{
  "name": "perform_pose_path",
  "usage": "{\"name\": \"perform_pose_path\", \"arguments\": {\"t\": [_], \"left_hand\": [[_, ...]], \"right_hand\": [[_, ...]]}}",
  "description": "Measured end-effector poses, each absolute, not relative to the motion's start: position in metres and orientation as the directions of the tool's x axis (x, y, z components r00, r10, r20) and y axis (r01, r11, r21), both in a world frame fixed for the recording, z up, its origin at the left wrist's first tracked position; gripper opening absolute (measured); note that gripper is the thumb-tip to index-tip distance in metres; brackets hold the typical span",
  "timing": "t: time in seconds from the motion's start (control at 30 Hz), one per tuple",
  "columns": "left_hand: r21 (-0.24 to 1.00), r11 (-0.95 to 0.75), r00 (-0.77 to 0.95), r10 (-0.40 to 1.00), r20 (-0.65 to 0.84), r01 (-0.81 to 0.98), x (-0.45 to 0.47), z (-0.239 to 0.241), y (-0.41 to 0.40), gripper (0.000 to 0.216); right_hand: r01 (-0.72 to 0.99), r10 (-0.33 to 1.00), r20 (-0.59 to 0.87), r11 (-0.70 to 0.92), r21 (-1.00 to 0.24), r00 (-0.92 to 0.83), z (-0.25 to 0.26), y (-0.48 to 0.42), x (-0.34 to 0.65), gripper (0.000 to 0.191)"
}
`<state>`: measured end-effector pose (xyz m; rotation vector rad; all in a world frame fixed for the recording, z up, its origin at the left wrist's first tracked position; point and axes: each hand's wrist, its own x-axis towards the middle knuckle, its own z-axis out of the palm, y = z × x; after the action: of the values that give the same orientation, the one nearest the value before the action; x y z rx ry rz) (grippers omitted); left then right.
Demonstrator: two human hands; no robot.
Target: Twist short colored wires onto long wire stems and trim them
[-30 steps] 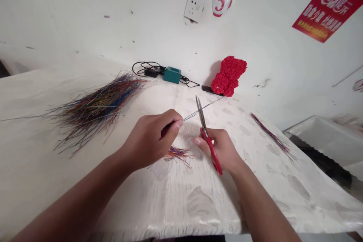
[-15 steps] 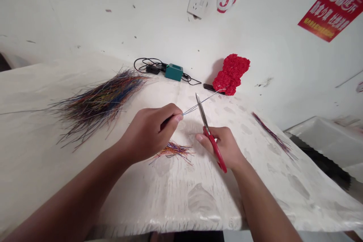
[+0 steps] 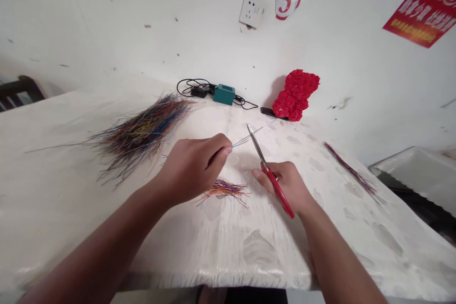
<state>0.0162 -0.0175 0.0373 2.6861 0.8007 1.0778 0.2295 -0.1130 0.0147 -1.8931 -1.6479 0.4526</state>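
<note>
My left hand [image 3: 194,166] is closed in a pinch on a thin wire [image 3: 245,138] that runs up and to the right from my fingertips. My right hand [image 3: 288,185] grips red-handled scissors [image 3: 270,171]. Their metal blades point up and left and meet the wire a little past my left fingertips. A small heap of short coloured wire bits [image 3: 224,189] lies on the white table [image 3: 249,247] between my hands.
A big fan of long coloured wires [image 3: 138,130] lies to the left. A slim bundle of wires [image 3: 351,171] lies at the right. At the back wall are a teal box with black cables [image 3: 223,94], a red rose-covered figure [image 3: 295,95] and a wall socket [image 3: 251,10].
The wire past the scissors looks shorter now than a second ago. Both hands keep their grips and have hardly moved. The view has shifted slightly.
</note>
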Motion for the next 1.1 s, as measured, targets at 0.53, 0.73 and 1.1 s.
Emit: {"name": "perform_pose_path", "arguments": {"t": [0.53,0.73,1.1], "left_hand": [[0.410,-0.709,0.702,0.683,0.201,0.573,-0.025,0.035,-0.093,0.025],[0.452,-0.684,0.710,0.689,0.143,0.572,-0.028,0.038,-0.107,0.027],[0.536,-0.669,0.740,0.662,0.114,0.515,-0.036,0.032,-0.103,0.027]], "right_hand": [[0.476,0.904,-0.402,-0.419,-0.773,0.145,0.035,-0.213,0.181,0.055],[0.412,0.875,-0.466,-0.475,-0.777,0.131,0.029,-0.228,0.176,0.058],[0.404,0.841,-0.541,-0.504,-0.764,0.025,0.020,-0.225,0.177,0.059]]}}
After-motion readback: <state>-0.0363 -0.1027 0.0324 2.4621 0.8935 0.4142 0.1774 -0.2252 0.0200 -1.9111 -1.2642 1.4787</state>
